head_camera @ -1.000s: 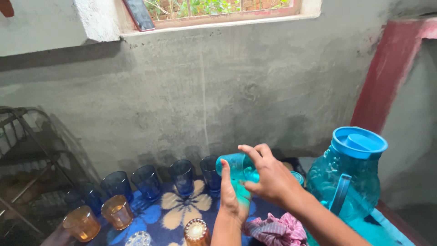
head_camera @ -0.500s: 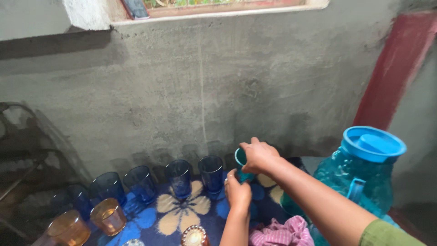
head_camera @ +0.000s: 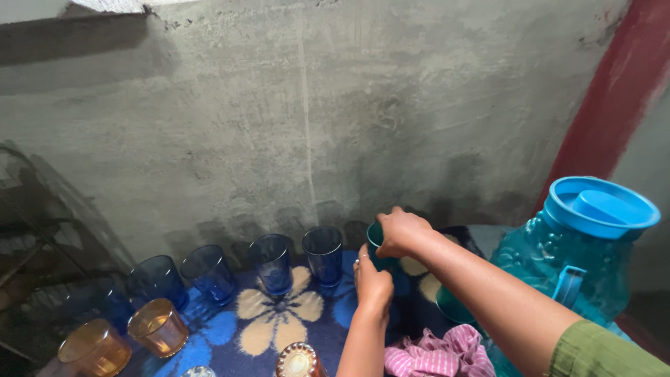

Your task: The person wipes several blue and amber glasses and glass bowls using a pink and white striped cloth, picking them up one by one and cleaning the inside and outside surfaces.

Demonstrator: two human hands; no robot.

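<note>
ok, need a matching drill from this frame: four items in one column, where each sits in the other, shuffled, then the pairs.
Items
1. teal cup
2. jug
3. pink cloth
4. amber glasses

Places
A. front left of the floral mat
B. far right, lid on
C. between both hands, at the end of the row of blue glasses
D. bottom edge, under the right forearm

Pairs: 1-C, 2-B, 3-D, 4-A. The right hand grips the cup from above; the left hand is against its near side.

Teal tumbler (head_camera: 377, 246); blue floral cloth (head_camera: 279, 318)
</note>
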